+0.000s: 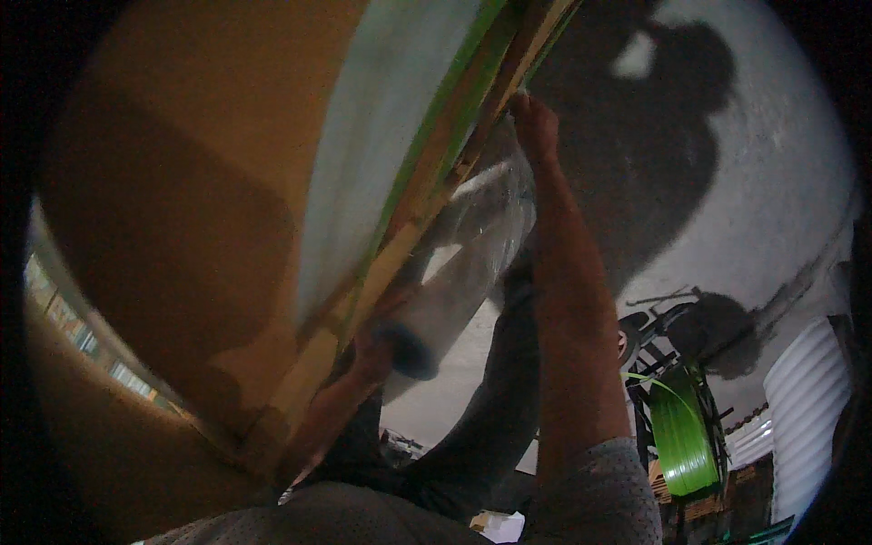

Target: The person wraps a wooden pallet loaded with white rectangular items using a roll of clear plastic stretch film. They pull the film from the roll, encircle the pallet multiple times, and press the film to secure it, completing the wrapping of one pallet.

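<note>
A roll of clear stretch film (445,313) hangs aslant beside a tall brown cardboard-faced stack (200,118). My left hand (370,359) is closed around the roll's near end, by its dark core, and its fingers are partly hidden. Loose film (515,195) runs up from the roll toward my right hand (538,123). That hand is stretched far forward, closed on the film at the stack's edge; its fingertips are hard to make out. Green strips (431,136) and wooden-looking layers line the stack's edge. A pale whitish band (372,127) lies along its face.
On the grey floor (781,154) at the right, a reel of bright green strapping (681,431) sits on a dark wheeled cart. White corrugated rolls or tubes (811,409) stand beyond it. My legs (481,409) are close to the stack.
</note>
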The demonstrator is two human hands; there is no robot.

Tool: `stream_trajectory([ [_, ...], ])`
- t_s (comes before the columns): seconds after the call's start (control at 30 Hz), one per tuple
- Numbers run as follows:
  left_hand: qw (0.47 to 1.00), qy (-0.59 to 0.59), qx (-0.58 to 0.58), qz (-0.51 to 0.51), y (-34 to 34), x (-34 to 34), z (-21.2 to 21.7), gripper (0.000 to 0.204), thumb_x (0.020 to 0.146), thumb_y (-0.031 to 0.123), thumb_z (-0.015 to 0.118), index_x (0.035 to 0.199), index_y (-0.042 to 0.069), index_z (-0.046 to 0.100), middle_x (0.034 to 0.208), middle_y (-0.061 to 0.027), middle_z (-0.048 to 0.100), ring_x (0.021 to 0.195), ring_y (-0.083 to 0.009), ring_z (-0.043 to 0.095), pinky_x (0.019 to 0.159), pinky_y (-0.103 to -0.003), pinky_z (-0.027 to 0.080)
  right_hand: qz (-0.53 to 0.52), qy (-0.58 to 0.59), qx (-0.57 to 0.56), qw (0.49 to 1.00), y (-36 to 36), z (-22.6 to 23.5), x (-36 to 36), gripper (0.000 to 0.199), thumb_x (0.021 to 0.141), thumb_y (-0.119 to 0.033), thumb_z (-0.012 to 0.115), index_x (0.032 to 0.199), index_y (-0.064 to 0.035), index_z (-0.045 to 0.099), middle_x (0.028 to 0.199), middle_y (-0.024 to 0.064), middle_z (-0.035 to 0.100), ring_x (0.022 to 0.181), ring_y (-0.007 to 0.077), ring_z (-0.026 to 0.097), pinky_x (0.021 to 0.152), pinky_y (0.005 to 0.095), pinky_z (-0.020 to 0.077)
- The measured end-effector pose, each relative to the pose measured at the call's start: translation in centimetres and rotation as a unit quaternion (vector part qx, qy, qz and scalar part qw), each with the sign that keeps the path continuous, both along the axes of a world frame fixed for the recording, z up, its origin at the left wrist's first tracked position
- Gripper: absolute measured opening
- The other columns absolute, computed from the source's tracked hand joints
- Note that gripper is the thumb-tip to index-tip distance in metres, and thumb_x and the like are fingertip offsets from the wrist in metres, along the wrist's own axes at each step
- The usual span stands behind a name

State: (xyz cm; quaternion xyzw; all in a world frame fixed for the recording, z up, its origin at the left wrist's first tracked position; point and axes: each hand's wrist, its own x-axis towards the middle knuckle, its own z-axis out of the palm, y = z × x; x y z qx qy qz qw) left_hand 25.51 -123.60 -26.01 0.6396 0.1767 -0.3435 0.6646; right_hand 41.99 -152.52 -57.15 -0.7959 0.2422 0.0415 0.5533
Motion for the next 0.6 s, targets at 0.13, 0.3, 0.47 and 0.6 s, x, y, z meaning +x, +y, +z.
stream_trajectory([
  [0.13, 0.996, 0.057, 0.066, -0.007, -0.2, 0.1, 1.1, 0.059, 0.096, 0.043, 0.043, 0.135, -0.001, 0.047, 0.132, -0.0142, 0.053, 0.121, -0.0244, 0.052, 0.105, -0.037, 0.04, -0.004, -0.02, -0.085, 0.996, 1.2, 1.6, -1.0, 0.038, 0.094, -0.037, 0.05, 0.087, -0.0049, 0.069, 0.08, 0.0154, 0.067, 0.079, 0.0334, 0.066, 0.07, 0.0414, 0.0489],
  [0.3, 0.993, 0.028, 0.106, -0.046, -0.8, 0.1, 1.9, 0.055, 0.081, 0.002, 0.037, 0.134, 0.002, 0.05, 0.129, -0.0115, 0.057, 0.118, -0.0204, 0.054, 0.103, -0.033, 0.041, -0.087, 0.037, -0.007, 0.995, 1.6, 9.0, -9.2, 0.025, 0.09, -0.025, 0.057, 0.101, -0.0033, 0.066, 0.09, 0.0213, 0.067, 0.084, 0.0394, 0.064, 0.073, 0.0446, 0.0487],
  [0.47, 0.965, 0.019, 0.192, -0.18, -0.8, 0.5, 1.9, 0.063, 0.073, -0.008, 0.046, 0.135, 0.005, 0.05, 0.127, -0.0132, 0.058, 0.118, -0.0216, 0.054, 0.103, -0.032, 0.04, -0.13, 0.237, 0.035, 0.962, 7.8, 18.4, -21.2, 0.044, 0.086, -0.042, 0.062, 0.103, -0.0005, 0.063, 0.094, 0.0213, 0.065, 0.088, 0.035, 0.064, 0.078, 0.0429, 0.0483],
  [0.6, 0.944, 0.04, 0.218, -0.246, -1.3, -0.1, 3.9, 0.056, 0.08, 0.002, 0.058, 0.135, 0.004, 0.048, 0.125, -0.0139, 0.058, 0.119, -0.0248, 0.053, 0.103, -0.035, 0.04, -0.372, 0.28, 0.527, 0.711, 13.2, 25.8, -25.5, 0.071, 0.085, -0.053, 0.064, 0.134, -0.0054, 0.045, 0.124, 0.0173, 0.056, 0.107, 0.0339, 0.059, 0.088, 0.0452, 0.0486],
])
